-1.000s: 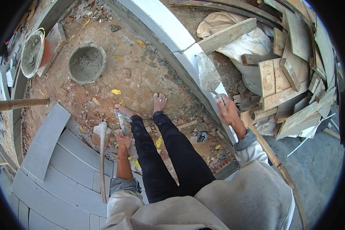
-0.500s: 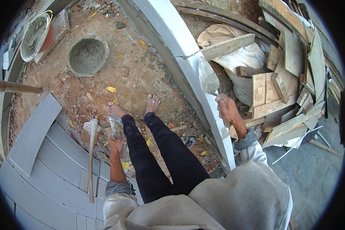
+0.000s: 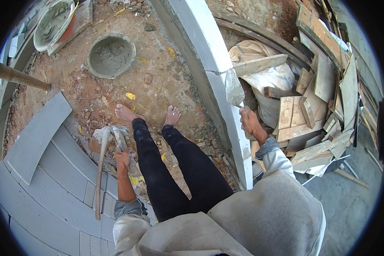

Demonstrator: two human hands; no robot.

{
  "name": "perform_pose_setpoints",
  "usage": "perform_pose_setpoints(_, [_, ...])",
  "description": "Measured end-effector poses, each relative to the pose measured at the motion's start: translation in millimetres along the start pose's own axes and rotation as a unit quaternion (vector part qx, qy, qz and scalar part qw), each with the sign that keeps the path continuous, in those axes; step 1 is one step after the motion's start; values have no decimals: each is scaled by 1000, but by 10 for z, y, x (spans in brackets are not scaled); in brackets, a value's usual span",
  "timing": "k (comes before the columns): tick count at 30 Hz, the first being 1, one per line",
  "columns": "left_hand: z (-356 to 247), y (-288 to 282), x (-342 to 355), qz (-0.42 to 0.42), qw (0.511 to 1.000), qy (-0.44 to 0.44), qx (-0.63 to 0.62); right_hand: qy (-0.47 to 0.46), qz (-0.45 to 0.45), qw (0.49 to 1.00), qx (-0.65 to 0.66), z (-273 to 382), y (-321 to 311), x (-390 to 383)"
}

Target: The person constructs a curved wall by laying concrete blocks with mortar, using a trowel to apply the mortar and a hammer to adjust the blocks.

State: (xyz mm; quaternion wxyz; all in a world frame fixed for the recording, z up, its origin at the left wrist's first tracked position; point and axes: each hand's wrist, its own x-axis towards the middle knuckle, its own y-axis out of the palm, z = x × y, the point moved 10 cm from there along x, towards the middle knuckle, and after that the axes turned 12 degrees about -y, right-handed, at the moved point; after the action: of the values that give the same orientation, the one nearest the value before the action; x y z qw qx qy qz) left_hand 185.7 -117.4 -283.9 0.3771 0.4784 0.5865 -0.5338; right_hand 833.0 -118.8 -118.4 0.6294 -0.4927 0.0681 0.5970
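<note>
My right hand (image 3: 252, 123) grips a trowel (image 3: 234, 90) by its handle. The mortar-smeared blade points away from me, over the top of the low grey block wall (image 3: 219, 85). On the left, my left hand (image 3: 122, 158) is closed round a short hand tool (image 3: 120, 137) with a pale, smeared blade; its exact kind is unclear. Close beside that blade, a long wooden handle (image 3: 100, 179) leans on grey blocks (image 3: 64, 175), its upper end by a whitish lump. Whether the tool touches it I cannot tell.
A round basin of mortar (image 3: 112, 55) sits on the dirt ahead, with a mortar bucket (image 3: 53, 25) farther left. One grey slab (image 3: 38, 136) lies across the stacked blocks. A wooden pole (image 3: 21, 77) juts in from the left. Beyond the wall are sacks (image 3: 269, 81) and piled boards (image 3: 303, 115).
My left hand has moved left with its tool, away from my leg and closer to the wooden handle. The trowel stays over the wall in my right hand. The whole view has shifted slightly.
</note>
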Motion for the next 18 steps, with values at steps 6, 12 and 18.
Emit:
perform_pose_setpoints(6, [-198,-302,116,-32,999,0,24,-42,-12,977,-209,481,364,-729])
perform_pose_setpoints(12, [-632,-274,271,27,998,-13,58,82,-24,963,-257,719,1088,16])
perform_pose_setpoints(18, [-849,-714,554,11,991,-41,124,141,-50,967,-205,843,1253,301])
